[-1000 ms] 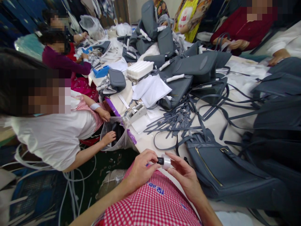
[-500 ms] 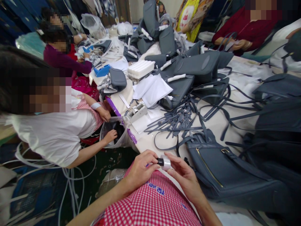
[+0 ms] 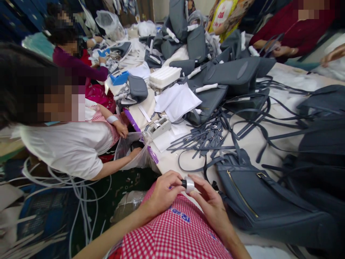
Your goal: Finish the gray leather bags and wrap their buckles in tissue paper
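Close to my checked apron, both hands meet on a small roll of clear tape with a black hub sticking out of one side. The fingers of my left hand pinch the black hub. Around the other side of the roll, the fingertips and thumb of my right hand are closed on the tape. To the right lies a dark grey leather bag with a gold zip. A grey tape dispenser stands at the table edge beyond my left hand.
Dark straps with buckles lie ahead on the table. Several grey bags are heaped behind white sheets. At left a co-worker's hand is at a clear plastic bag. More people stand around the table.
The view has shifted slightly, so the table's things appear a little further right. The co-worker's arm at left has moved deeper into the plastic bag. My hands keep their hold on the roll.
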Motion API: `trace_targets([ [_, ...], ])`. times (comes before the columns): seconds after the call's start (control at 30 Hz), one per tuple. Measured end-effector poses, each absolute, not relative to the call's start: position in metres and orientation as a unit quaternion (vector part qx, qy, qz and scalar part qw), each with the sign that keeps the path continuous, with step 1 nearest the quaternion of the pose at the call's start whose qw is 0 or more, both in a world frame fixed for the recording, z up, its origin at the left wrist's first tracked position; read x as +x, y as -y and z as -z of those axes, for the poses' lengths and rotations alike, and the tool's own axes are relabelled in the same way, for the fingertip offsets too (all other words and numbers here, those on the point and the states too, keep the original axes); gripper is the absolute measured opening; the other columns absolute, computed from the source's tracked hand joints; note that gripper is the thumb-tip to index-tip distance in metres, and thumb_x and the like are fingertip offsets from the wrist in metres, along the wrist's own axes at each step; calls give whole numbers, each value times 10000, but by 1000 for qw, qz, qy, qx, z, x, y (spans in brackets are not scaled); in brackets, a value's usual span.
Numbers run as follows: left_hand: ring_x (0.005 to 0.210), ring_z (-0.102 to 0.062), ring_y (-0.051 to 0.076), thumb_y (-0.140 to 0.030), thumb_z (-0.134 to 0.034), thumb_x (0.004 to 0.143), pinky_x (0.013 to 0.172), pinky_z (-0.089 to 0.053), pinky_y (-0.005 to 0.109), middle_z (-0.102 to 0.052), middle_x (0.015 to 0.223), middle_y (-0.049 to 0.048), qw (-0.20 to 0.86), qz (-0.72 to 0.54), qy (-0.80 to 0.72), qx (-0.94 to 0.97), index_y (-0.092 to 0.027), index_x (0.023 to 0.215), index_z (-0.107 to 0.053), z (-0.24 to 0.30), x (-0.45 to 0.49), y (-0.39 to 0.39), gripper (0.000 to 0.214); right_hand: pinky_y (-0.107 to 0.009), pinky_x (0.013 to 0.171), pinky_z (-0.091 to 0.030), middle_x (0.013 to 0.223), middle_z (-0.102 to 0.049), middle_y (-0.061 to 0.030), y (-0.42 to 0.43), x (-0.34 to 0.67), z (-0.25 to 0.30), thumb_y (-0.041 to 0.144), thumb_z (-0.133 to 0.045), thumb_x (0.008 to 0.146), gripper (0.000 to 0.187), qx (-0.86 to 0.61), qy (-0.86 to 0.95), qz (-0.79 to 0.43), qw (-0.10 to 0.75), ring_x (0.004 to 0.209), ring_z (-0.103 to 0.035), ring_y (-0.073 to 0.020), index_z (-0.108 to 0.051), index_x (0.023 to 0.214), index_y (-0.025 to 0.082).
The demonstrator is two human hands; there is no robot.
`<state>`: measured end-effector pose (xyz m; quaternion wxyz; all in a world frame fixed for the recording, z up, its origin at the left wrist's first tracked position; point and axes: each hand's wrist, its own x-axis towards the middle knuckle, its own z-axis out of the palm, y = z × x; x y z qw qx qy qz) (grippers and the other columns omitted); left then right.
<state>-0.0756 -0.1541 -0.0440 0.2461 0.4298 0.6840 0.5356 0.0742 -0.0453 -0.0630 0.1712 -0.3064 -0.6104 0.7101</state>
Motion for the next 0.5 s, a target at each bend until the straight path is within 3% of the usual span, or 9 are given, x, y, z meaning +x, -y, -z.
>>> trace_targets([
  [0.17,893,-638,167,-140,-579,801,837,-492,302,-692,938,56,376,-615,-628,294,-162,914,-664,48,-71,148,142,-349,803,-569,1176,-623,-80,46,65,58,287,-686,812,266,-279,731,-572,246,1053,-616,-233,-655,1076,271],
  [0.3,984,-638,179,-213,-629,806,884,-483,336,-673,1084,75,516,-661,-505,204,-185,1183,-561,57,-69,147,383,-422,881,-530,1109,-660,-84,38,61,51,280,-685,818,293,-248,831,-426,257,1017,-622,-252,-670,1111,282],
  [0.4,969,-638,182,-251,-703,769,886,-477,329,-671,1068,74,527,-659,-504,185,-168,1125,-591,59,-69,147,382,-429,926,-506,1131,-674,-81,37,60,51,281,-669,832,323,-220,849,-419,237,1064,-611,-261,-669,1154,293],
  [0.5,909,-637,172,-271,-733,752,871,-477,318,-675,974,54,507,-660,-524,182,-152,1046,-626,56,-70,146,335,-363,814,-553,1277,-600,-97,40,63,54,313,-673,826,430,-258,797,-494,233,1076,-603,-252,-607,1250,279],
])
